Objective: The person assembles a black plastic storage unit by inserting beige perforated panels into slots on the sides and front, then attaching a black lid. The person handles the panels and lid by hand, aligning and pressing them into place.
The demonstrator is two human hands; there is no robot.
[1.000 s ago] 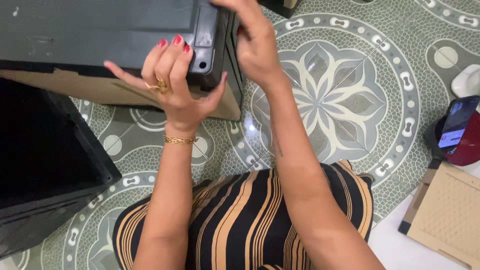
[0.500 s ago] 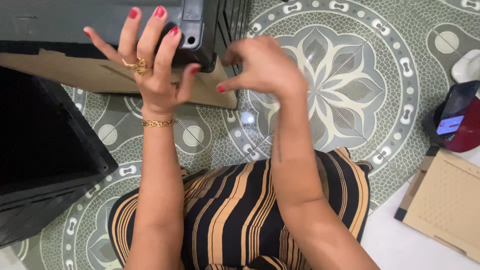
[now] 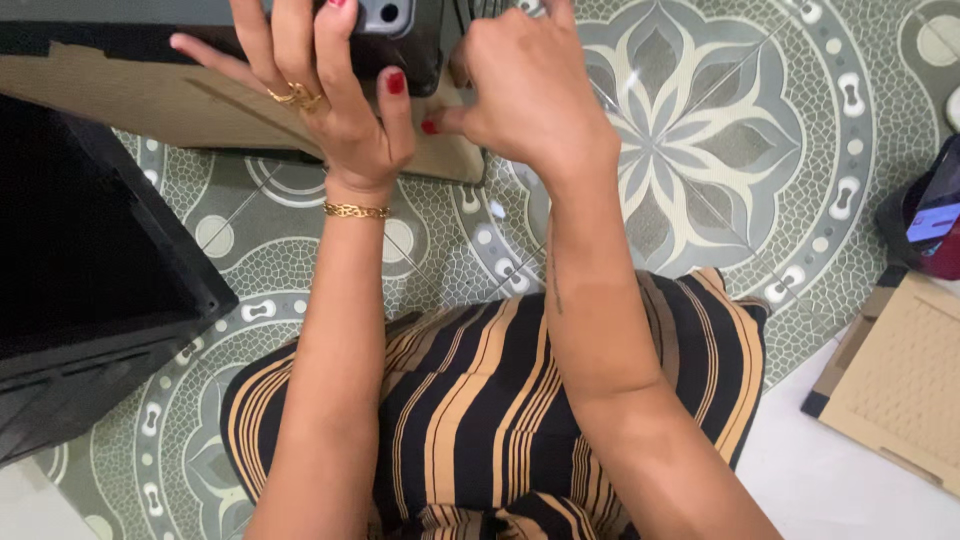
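Note:
My left hand (image 3: 325, 110), with gold rings, a gold bracelet and red nails, wraps around the near corner of a black plastic case (image 3: 400, 45) at the top edge. Its fingers spread over the case's top and the thumb presses on its side. The case rests on a flat brown cardboard sheet (image 3: 130, 105). Just right of that corner is my right hand (image 3: 530, 95), fingers curled into a loose fist and the thumb tip touching the cardboard's edge. The back of the hand hides whatever the fingers touch.
A large open black box (image 3: 90, 270) lies on the patterned floor (image 3: 720, 130) at the left. At the right edge are a brown cardboard box (image 3: 900, 380) and a dark red object with a lit screen (image 3: 935, 210). My striped lap (image 3: 480, 410) fills the bottom centre.
The view has shifted, so the case now sits higher in frame. My right hand came off the top of the case and closed beside its corner. My left hand stayed on the corner.

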